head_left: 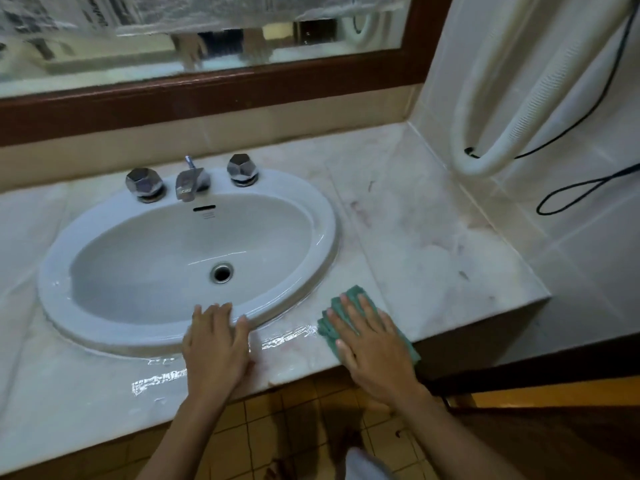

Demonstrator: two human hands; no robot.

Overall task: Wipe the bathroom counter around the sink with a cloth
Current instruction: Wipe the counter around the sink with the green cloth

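Right hand point(372, 344) flat, fingers straight, pressing green cloth point(353, 306) on counter point(433, 244) front-right of sink point(311, 209); unwiped stained slab lies beyond-right; left hand point(216, 344) flat, bracing sink rim.

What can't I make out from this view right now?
Head view only.
1. Cloth: mostly under the right hand, so its size is hidden.
2. Counter: left end cut off by the frame edge.
3. Mirror: reflection too blurred to read.
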